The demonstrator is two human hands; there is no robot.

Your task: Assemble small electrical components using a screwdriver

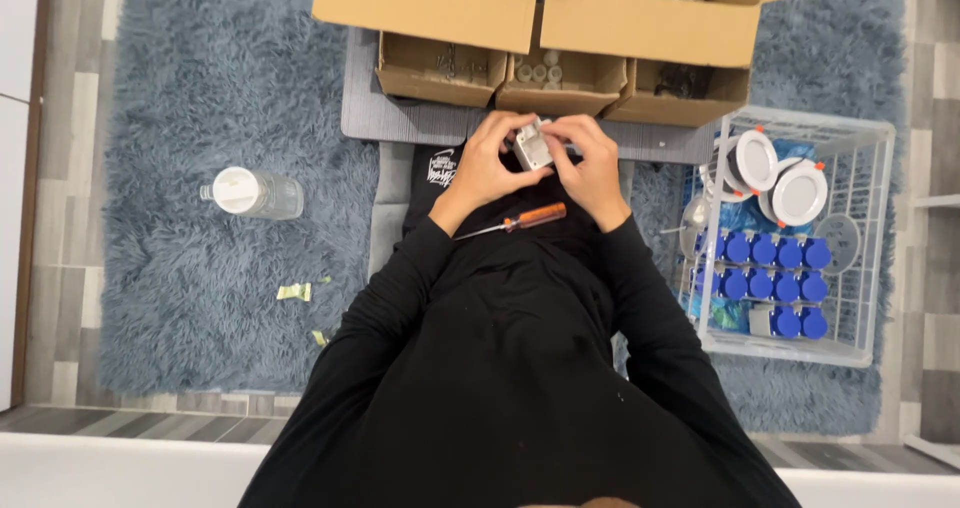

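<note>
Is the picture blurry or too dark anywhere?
Head view: mostly sharp and evenly lit; the black clothing swallows detail, the small white part between the left hand and right hand looks slightly soft, and the white discs are bright.

Ahead: cardboard boxes (560, 83) line the far edge of the grey mat (400, 118), blocking reach.
Right: white wire basket (800, 238) stands close.
Left: open rug (200, 118), only a bottle (250, 194) on it.
Lap: screwdriver (515, 222) lies below the hands.
</note>
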